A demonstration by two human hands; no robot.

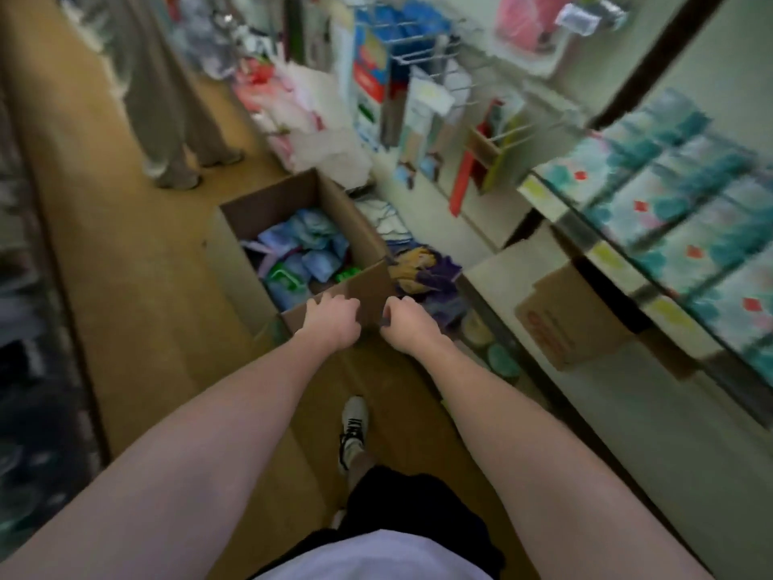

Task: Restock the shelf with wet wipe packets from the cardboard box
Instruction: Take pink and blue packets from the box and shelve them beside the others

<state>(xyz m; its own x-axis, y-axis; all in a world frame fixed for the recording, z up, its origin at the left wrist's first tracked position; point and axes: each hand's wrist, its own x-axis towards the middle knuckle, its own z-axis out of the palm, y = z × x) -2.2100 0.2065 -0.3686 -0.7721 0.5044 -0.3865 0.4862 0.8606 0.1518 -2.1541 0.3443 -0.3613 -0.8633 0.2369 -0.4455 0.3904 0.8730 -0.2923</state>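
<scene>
An open brown cardboard box [334,211] stands on the shop floor ahead of me, holding several blue, green and purple wet wipe packets [305,255]. My left hand [332,320] grips the box's near flap from above, fingers curled over its edge. Beside it my right hand [408,326] grips the near right corner of the same flap. On the right, the shelf [619,261] carries rows of teal and white packets [686,215]. The picture is blurred by motion.
A person in long beige clothing [175,119] stands in the aisle beyond the box. Bags and loose goods [318,131] lie by the shelf base. A second cardboard box [573,316] sits under the right shelf. My shoe [353,424] is behind the box.
</scene>
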